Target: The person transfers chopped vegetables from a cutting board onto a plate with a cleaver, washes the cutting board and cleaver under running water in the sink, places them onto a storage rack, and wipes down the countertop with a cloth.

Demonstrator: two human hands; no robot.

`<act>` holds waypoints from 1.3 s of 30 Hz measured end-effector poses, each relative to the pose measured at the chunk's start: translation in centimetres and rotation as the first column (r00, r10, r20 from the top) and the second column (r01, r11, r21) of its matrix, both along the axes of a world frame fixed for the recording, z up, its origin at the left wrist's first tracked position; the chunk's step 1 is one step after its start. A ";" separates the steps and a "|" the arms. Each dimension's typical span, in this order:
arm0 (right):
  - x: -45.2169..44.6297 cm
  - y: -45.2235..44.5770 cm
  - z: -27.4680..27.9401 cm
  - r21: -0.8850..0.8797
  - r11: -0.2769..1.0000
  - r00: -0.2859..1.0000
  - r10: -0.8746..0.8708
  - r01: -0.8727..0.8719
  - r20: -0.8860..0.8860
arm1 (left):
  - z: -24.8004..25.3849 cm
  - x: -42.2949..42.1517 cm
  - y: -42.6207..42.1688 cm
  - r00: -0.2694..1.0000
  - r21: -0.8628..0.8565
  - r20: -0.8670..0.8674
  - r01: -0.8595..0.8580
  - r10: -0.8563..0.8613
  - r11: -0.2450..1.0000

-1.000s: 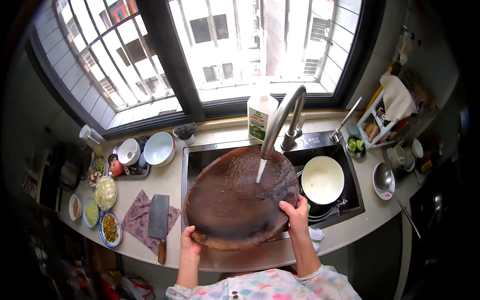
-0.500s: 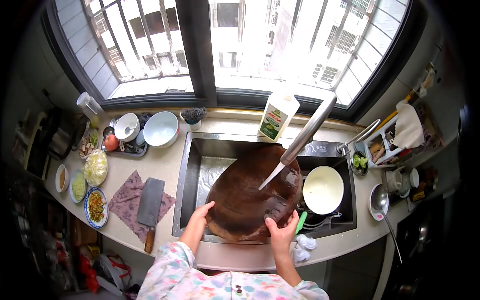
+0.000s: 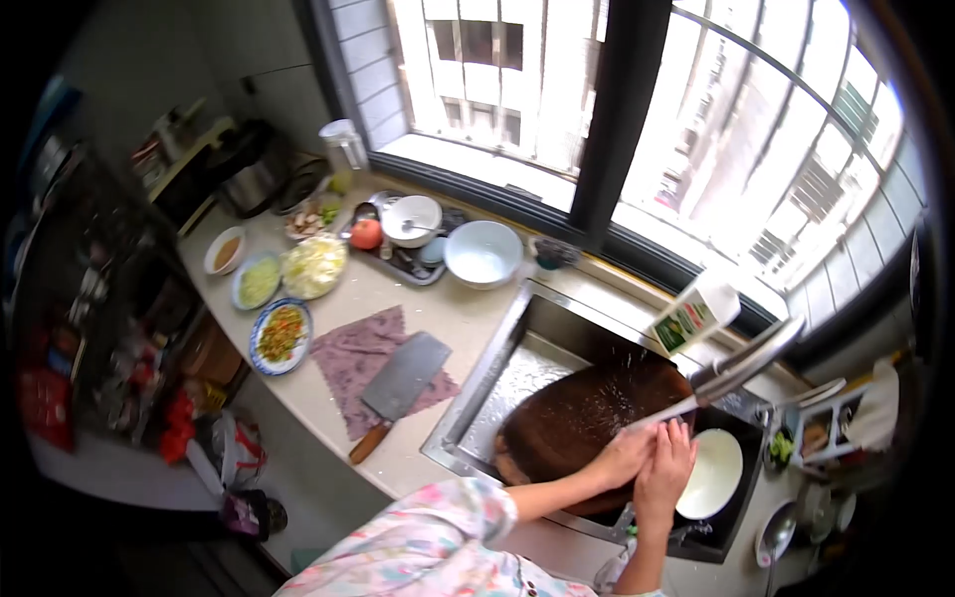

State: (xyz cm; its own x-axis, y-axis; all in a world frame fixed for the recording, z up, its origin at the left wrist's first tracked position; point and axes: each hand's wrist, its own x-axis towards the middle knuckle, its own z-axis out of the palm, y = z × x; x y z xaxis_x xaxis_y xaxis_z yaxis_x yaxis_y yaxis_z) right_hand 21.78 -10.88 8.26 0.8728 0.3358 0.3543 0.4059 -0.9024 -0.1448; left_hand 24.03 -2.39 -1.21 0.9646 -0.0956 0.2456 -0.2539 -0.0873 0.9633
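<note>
My left hand (image 3: 627, 457) and my right hand (image 3: 665, 470) are side by side under the water from the metal faucet (image 3: 741, 366). The fingers of both look stretched out and touch the other hand; neither holds anything visible. Part of the left fingers is hidden behind the right hand. Below and beside them lies a round, wet, dark brown cutting board (image 3: 572, 418), resting in the steel sink (image 3: 476, 398) with water splashing on it. A white bowl (image 3: 712, 476) sits in the right basin, close to my right hand.
Left of the sink, a cleaver (image 3: 406, 376) lies on a purple cloth (image 3: 348, 348). Beyond are plates of chopped food (image 3: 281, 336), a pale bowl (image 3: 483, 255) and a tray (image 3: 423, 274). Behind the sink stands a white bottle (image 3: 691, 316); a ladle (image 3: 781, 525) lies at the right.
Both hands have let go of the cutting board and come together under the faucet. The board now rests in the sink, with water splashing. My view has turned to the left.
</note>
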 end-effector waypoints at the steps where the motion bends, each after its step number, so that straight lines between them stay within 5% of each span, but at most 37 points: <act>1: 1.3 0.2 0.5 0.174 0.983 0.978 0.086 -0.052 -0.192 | -0.2 0.2 0.1 0.999 0.181 0.026 0.019 -0.025 0.983; 2: 2.5 0.5 0.3 0.300 0.951 0.961 0.148 -0.073 -0.235 | -0.5 -0.7 -0.1 0.997 0.301 0.019 -0.072 0.069 0.951; 4: 5.7 0.3 -2.7 0.756 0.638 0.800 0.374 0.145 -0.469 | 2.3 -1.3 2.6 0.971 0.391 -0.227 0.161 -0.075 0.906; 6: 7.0 0.7 -2.5 0.806 0.225 0.616 0.544 0.547 -0.570 | -0.5 -2.4 5.1 0.930 0.500 -0.367 0.220 -0.025 0.837; 9: 6.6 0.9 -2.4 0.770 0.256 0.590 0.517 0.585 -0.620 | -6.4 -4.4 11.0 0.771 0.565 -0.616 0.286 0.164 0.774; 10: 6.3 0.8 -2.2 0.775 0.350 0.586 0.511 0.527 -0.629 | -7.8 -5.4 12.8 0.692 0.539 -0.681 0.249 0.242 0.805; 11: 6.3 0.4 -2.3 0.763 0.576 0.692 0.422 0.294 -0.585 | -6.6 -5.9 14.1 0.595 0.491 -0.759 0.257 0.264 0.832; 12: 6.6 -0.2 -2.5 0.646 0.762 0.790 0.362 0.054 -0.494 | -6.8 -6.3 14.3 0.586 0.491 -0.762 0.242 0.277 0.837; 14: 6.9 -1.6 -2.1 0.320 0.932 0.976 0.203 -0.168 -0.078 | -7.0 -6.1 12.3 0.707 0.574 -0.649 0.214 0.280 0.791; 15: 6.7 -2.0 -0.8 0.088 0.995 0.994 0.044 -0.035 -0.100 | -4.4 -6.3 10.7 0.778 0.532 -0.589 0.168 0.220 0.830; 16: 7.0 -3.5 -2.5 0.037 0.999 0.990 -0.032 0.027 0.136 | -1.9 -6.4 8.9 0.814 0.510 -0.553 0.162 0.178 0.845; 18: 8.3 -6.4 -5.9 0.343 0.888 0.952 -0.275 0.305 -0.136 | 0.1 -6.5 6.2 0.852 0.513 -0.506 0.170 0.136 0.842; 20: 9.2 -8.0 -6.2 0.594 0.551 0.735 -0.053 0.586 -0.676 | -0.9 -6.4 6.4 0.818 0.536 -0.526 0.108 0.231 0.837; 21: 9.3 -8.4 -6.3 0.575 0.343 0.554 0.166 0.743 -0.816 | -1.8 -6.5 7.4 0.778 0.550 -0.553 0.072 0.298 0.832; 23: 9.7 -7.5 -7.6 0.671 0.169 0.540 0.470 0.722 -0.698 | -4.0 -7.2 10.3 0.652 0.632 -0.598 0.025 0.467 0.775; 24: 10.1 -7.4 -8.3 0.697 0.064 0.538 0.586 0.714 -0.605 | -6.3 -7.7 11.2 0.583 0.615 -0.578 -0.149 0.571 0.775; 25: 10.7 -7.4 -8.7 0.657 0.052 0.502 0.600 0.752 -0.623 | -9.8 -7.7 12.3 0.586 0.473 -0.589 -0.308 0.556 0.825; 26: 11.2 -8.4 -10.0 0.651 0.062 0.503 0.582 0.756 -0.639 | -10.5 -8.1 12.1 0.501 0.480 -0.510 -0.509 0.699 0.714; 27: 11.8 -9.3 -11.3 0.645 0.072 0.503 0.564 0.760 -0.655 | -15.3 -7.4 13.1 0.438 0.229 -0.720 -0.582 0.538 0.781; 28: 11.3 -9.2 -11.5 0.649 0.035 0.560 0.472 0.760 -0.681 | -14.5 -7.2 13.5 0.449 0.038 -0.790 -0.643 0.417 0.765; 37: 3.1 -4.8 -3.4 0.827 0.049 0.812 0.165 0.560 -0.560 | -12.4 -4.4 15.2 0.308 -0.005 -0.888 -0.747 0.340 0.664; 39: 0.9 -4.3 -2.3 0.839 0.048 0.835 0.078 0.543 -0.545 | -15.5 -3.0 14.6 0.417 -0.094 -0.850 -0.723 0.324 0.684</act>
State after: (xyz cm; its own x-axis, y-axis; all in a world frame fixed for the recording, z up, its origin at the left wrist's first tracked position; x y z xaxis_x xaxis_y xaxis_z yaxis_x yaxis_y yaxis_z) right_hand 22.64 -15.16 5.99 0.9434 -0.2688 -0.1945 -0.1638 0.1323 -0.9776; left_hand 21.07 12.20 -16.75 0.6063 0.4073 -0.6830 0.4883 0.4872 0.7240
